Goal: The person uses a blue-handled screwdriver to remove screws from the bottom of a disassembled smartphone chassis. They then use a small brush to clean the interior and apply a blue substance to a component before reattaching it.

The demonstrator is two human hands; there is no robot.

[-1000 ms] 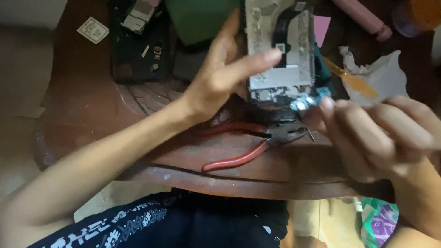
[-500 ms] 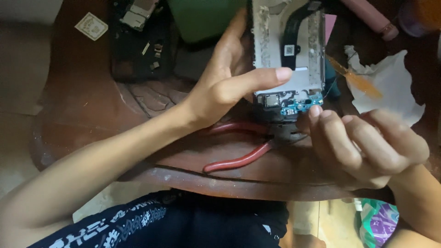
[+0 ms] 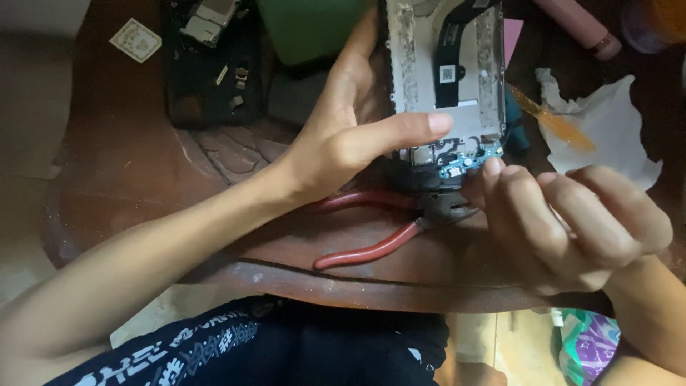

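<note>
My left hand (image 3: 350, 136) grips an opened phone frame (image 3: 446, 71) by its left edge, thumb laid across the lower part. The frame is silver inside with a black flex cable and a small blue-green circuit board (image 3: 463, 161) at its bottom end. My right hand (image 3: 564, 221) is curled, its fingertips touching that board at the frame's lower right corner. Whether the fingers pinch a small part there I cannot tell. Red-handled pliers (image 3: 379, 229) lie on the dark wooden table (image 3: 143, 186) just below the phone, between my two hands.
A black tray (image 3: 211, 64) with small phone parts sits at the back left, a green object (image 3: 311, 28) beside it. Crumpled white paper (image 3: 597, 125) and an orange pry tool (image 3: 550, 121) lie to the right. A pink cylinder (image 3: 582, 28) is at the back.
The phone frame has shifted up and away in my left hand. My right hand moved left and up until its fingertips reached the board at the frame's bottom end.
</note>
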